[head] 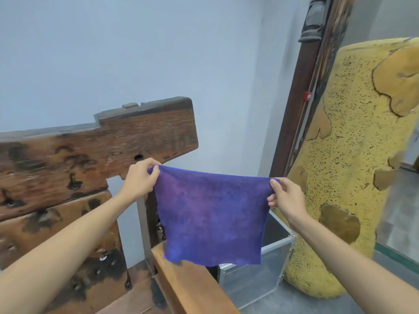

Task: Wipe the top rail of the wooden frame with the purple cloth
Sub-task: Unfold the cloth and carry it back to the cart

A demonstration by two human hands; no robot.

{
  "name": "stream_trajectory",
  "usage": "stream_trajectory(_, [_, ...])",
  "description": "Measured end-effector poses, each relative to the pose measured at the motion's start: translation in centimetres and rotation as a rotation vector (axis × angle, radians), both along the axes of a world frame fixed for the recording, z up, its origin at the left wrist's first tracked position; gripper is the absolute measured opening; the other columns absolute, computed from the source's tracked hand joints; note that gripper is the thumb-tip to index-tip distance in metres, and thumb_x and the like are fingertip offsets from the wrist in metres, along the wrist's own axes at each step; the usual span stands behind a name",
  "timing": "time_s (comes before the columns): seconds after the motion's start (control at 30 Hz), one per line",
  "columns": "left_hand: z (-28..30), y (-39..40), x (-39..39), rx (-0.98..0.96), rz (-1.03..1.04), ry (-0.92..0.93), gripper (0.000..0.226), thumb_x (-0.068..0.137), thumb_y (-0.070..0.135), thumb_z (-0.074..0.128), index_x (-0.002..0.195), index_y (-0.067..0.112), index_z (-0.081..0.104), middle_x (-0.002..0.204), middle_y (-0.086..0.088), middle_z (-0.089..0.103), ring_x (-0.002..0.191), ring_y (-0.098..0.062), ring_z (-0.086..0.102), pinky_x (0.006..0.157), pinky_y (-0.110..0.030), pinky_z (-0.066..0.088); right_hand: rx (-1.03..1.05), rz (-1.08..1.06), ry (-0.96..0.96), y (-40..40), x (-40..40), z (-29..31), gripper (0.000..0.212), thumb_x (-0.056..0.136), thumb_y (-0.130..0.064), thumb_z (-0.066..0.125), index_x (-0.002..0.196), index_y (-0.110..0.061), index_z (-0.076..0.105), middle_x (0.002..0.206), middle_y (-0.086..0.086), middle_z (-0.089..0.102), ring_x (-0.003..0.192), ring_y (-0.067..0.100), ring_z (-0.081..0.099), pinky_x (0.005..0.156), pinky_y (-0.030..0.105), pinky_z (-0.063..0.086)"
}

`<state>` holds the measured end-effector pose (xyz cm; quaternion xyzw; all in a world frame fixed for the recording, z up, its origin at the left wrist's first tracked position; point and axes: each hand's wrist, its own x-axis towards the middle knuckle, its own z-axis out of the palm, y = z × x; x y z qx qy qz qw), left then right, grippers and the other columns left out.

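Note:
The purple cloth (210,214) hangs spread out flat in front of me, held by its two upper corners. My left hand (140,177) pinches the left corner, just below the right end of the wooden frame's top rail (145,134). My right hand (285,198) pinches the right corner, out in the air to the right of the frame. The rail is a thick, dark, weathered plank with holes and burn-like marks, running from the left edge to the middle. The cloth does not touch the rail.
A lighter wooden armrest (188,284) runs toward me below the cloth. A shiny metal case (256,275) stands on the floor behind it. A big yellow speckled column (353,177) and a dark carved post (303,87) fill the right side. Pale wall behind.

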<state>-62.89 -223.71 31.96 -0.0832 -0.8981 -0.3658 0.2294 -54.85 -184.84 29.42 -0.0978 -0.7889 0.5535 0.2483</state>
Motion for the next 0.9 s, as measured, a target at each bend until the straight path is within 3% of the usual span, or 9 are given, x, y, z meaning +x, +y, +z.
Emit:
stream_trajectory(0.13, [-1.5,6.3,-1.2,0.045,-0.078,0.005,0.017,0.099,0.021,0.055,0.090,0.027,0.067,0.047,0.008,0.066,0.059,0.004,0.067,0.068,-0.011,0.041,0.022,-0.085,-0.011,5.7,2.5,-0.9,0.017,0.103,-0.023,0.054,0.100,-0.018,0.069,0.054,0.004,0.068,0.049,0.014,0.066,0.053,0.021,0.054])
stream_trajectory(0.23, [-2.6,10.1,-2.2,0.093,-0.161,-0.012,0.015,0.100,0.022,0.057,0.090,0.025,0.067,0.052,0.007,0.069,0.062,0.004,0.068,0.068,-0.022,0.048,0.037,-0.140,-0.020,9.2,4.1,-1.5,0.016,0.103,-0.025,0.054,0.098,-0.023,0.069,0.055,0.003,0.070,0.053,0.014,0.068,0.061,0.027,0.058])
stream_trajectory(0.3, [-3.1,13.5,-2.7,0.102,-0.202,-0.012,0.013,0.100,0.023,0.057,0.091,0.025,0.066,0.054,0.006,0.070,0.063,0.004,0.068,0.065,-0.021,0.047,0.074,-0.196,-0.022,11.7,5.4,-2.2,0.017,0.103,-0.027,0.053,0.094,-0.029,0.067,0.057,0.002,0.071,0.056,0.016,0.071,0.069,0.035,0.058])
stream_trajectory(0.4, [-3.8,19.3,-3.3,0.063,-0.281,0.029,0.013,0.101,0.021,0.056,0.091,0.023,0.064,0.055,0.005,0.068,0.060,0.005,0.067,0.065,-0.022,0.045,0.193,-0.297,-0.022,15.2,7.4,-3.1,0.019,0.104,-0.028,0.049,0.091,-0.029,0.062,0.058,0.000,0.070,0.056,0.011,0.069,0.066,0.032,0.053])
stream_trajectory(0.53, [-4.3,27.4,-3.6,-0.049,-0.420,0.026,0.015,0.102,0.021,0.049,0.095,0.019,0.062,0.062,0.001,0.067,0.064,-0.018,0.069,0.071,-0.036,0.051,0.367,-0.390,-0.057,19.5,9.9,-3.6,0.020,0.107,-0.026,0.043,0.095,-0.020,0.057,0.063,0.003,0.067,0.060,0.017,0.068,0.071,0.040,0.054])
stream_trajectory(0.67, [-4.7,34.9,-3.5,-0.230,-0.559,0.097,0.018,0.104,0.021,0.046,0.102,0.014,0.063,0.085,-0.004,0.071,0.082,-0.031,0.068,0.077,-0.043,0.052,0.634,-0.418,-0.325,24.7,11.9,-3.8,0.019,0.107,-0.026,0.041,0.090,-0.017,0.047,0.089,0.017,0.069,0.086,0.040,0.064,0.071,0.044,0.047])
stream_trajectory(0.77, [-5.1,40.2,-3.8,-0.376,-0.644,0.139,0.021,0.106,0.021,0.043,0.104,0.010,0.061,0.100,-0.011,0.071,0.092,-0.036,0.066,0.079,-0.043,0.050,0.782,-0.439,-0.492,28.4,13.2,-3.5,0.020,0.107,-0.025,0.038,0.090,-0.016,0.039,0.101,0.022,0.066,0.093,0.045,0.060,0.068,0.044,0.041])
stream_trajectory(0.9, [-5.4,48.1,-5.2,-0.522,-0.719,0.159,0.025,0.108,0.029,0.034,0.106,0.015,0.055,0.104,-0.007,0.066,0.093,-0.036,0.066,0.079,-0.047,0.053,0.947,-0.492,-0.649,34.6,13.9,-3.3,0.011,0.107,-0.017,0.034,0.102,-0.011,0.042,0.112,0.019,0.062,0.098,0.047,0.062,0.069,0.042,0.038])
